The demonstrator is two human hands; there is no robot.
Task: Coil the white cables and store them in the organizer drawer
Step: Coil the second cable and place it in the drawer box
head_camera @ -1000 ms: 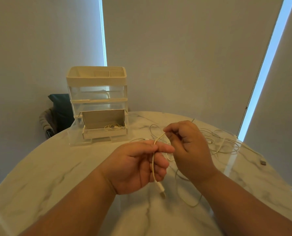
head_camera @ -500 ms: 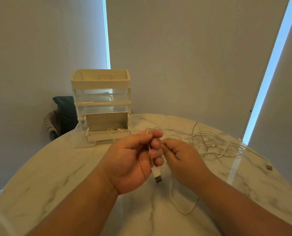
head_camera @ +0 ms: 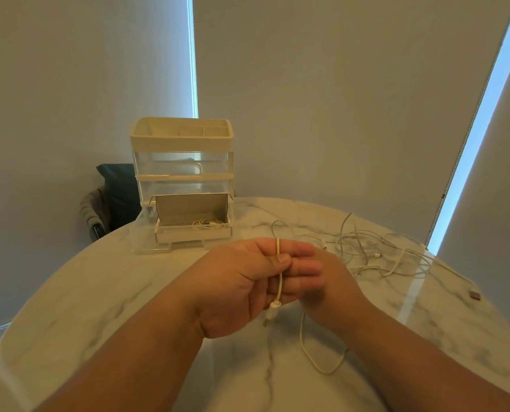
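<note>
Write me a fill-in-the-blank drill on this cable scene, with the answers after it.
1. The left hand pinches a white cable whose plug hangs ____ the thumb.
2. The organizer's ____ drawer is open.
3. The open drawer already holds a coiled ____.
4. The loose cables lie on the table to the ____ of the hands.

Answers: below; bottom; cable; right

We see pale roller blinds [head_camera: 337,93] with daylight slits [head_camera: 482,120] beyond the fingers, a marble table [head_camera: 105,292] beneath.
</note>
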